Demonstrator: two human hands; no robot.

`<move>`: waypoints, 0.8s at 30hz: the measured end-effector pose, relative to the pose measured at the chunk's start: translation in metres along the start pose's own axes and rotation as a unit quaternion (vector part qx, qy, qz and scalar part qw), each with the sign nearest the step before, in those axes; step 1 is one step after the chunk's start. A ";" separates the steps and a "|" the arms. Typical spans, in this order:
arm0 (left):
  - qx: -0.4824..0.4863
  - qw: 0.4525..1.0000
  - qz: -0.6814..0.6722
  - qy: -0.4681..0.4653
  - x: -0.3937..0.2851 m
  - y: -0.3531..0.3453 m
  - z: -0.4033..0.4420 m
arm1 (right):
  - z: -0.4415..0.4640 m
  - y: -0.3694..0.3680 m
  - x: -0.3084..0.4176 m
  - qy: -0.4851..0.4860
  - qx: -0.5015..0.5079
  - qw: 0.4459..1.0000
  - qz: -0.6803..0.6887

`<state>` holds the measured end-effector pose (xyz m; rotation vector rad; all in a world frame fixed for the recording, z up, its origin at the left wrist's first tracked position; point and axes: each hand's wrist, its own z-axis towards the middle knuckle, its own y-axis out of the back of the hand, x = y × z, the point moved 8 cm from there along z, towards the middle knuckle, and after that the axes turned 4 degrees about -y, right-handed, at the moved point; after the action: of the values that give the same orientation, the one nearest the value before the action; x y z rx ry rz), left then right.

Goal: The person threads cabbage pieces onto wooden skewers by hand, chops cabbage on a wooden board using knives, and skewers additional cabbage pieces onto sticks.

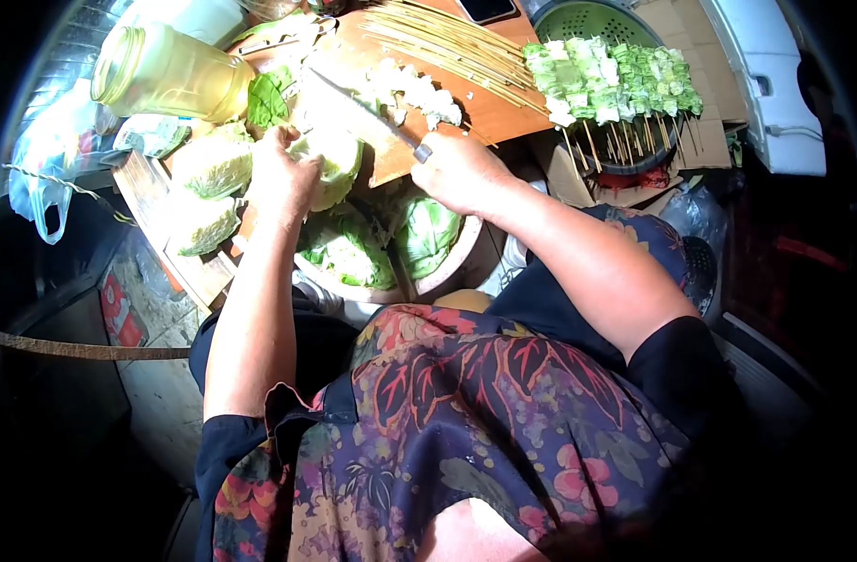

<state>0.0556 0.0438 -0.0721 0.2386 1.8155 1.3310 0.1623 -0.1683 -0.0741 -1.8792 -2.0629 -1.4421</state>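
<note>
Wrapping round the handle of a kitchen knife [361,108], the right grip [458,173] has the blade slanting away from it, its tip beyond the left grip [292,173]. The left grip is curled, its fingers against a cut cabbage piece [336,173] that lies between the two grips; how firmly they pinch it I cannot tell. Chopped cabbage [414,89] lies just beyond the right grip on the wooden surface [492,70], with bare bamboo skewers [447,39] farther out. Well to the right of the right grip, skewered cabbage [616,80] lies across a green colander [597,19]. To the left of the left grip are two more cut cabbages [211,167], one nearer the body than the other; beyond them a wide-mouthed plastic jar [171,70] lies tilted. Below and between both grips, a round basin [353,290] holds green cabbages [428,232].
</note>
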 end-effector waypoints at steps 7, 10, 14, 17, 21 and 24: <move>0.018 1.000 0.000 -0.021 -0.006 -0.004 0.005 | -0.012 0.005 0.012 0.035 -0.020 0.999 0.020; 0.007 0.999 0.021 -0.041 -0.010 -0.002 0.004 | -0.033 0.006 0.028 0.081 -0.018 0.996 0.012; 0.012 0.999 0.029 -0.039 -0.013 -0.003 0.003 | -0.047 0.002 0.034 0.105 -0.008 0.994 0.014; 0.007 0.999 0.033 -0.041 -0.012 -0.004 0.004 | -0.052 0.001 0.034 0.112 0.001 0.994 -0.002; 0.021 0.999 0.019 -0.032 -0.009 -0.008 0.005 | -0.052 -0.003 0.026 0.086 0.033 0.995 -0.028; 0.017 0.999 0.025 -0.036 -0.010 -0.007 0.006 | -0.048 -0.003 0.028 0.099 0.043 0.994 -0.025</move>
<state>0.0684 0.0389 -0.0729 0.3486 1.7827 1.3104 0.1258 -0.1746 -0.0327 -1.5929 -2.0571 -1.4568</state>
